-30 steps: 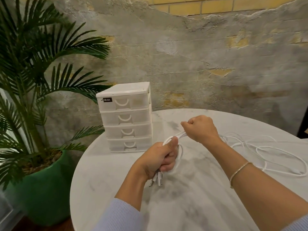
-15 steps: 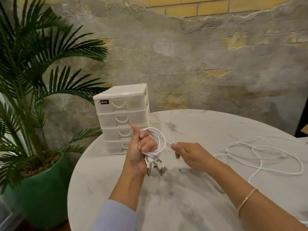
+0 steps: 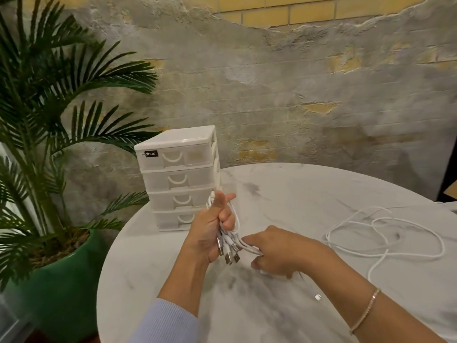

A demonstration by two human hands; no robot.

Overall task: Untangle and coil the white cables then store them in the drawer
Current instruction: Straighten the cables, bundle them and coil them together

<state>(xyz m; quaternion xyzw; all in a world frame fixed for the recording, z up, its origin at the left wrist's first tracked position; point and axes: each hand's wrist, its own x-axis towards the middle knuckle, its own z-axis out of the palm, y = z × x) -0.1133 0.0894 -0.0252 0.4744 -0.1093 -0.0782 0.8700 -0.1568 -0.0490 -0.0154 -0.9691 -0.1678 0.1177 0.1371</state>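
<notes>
worktop (image 3: 284, 194): round, white-grey marble pattern, dark smudges | palm plant (image 3: 49, 107): left of worktop, fronds reaching toward its edge | pot (image 3: 57, 288): glossy green, soil visible at the rim, below worktop level | wall (image 3: 284, 95): worn grey plaster, yellow brick exposed along the top | dark panel (image 3: 448, 179): at right edge

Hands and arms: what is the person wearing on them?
The left arm has a pale blue ribbed sleeve pushed up above the wrist. The right wrist wears a thin, sparkly bracelet. Both hands, left hand and right hand, are bare, without gloves.
</notes>
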